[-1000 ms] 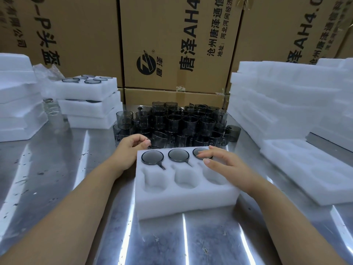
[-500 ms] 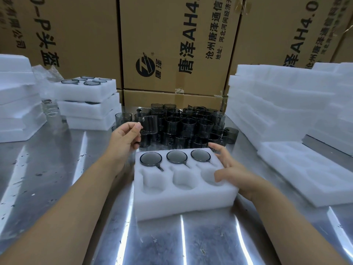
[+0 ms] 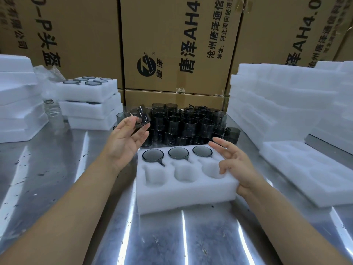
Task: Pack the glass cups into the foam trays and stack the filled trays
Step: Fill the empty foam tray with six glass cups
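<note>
A blurred, tilted glass cup (image 3: 140, 116) sat pinched in the left hand (image 3: 126, 142), while the loose-fingered right hand (image 3: 236, 167) touched the foam tray (image 3: 183, 196) between them, three cups (image 3: 178, 152) in its far row.
</note>
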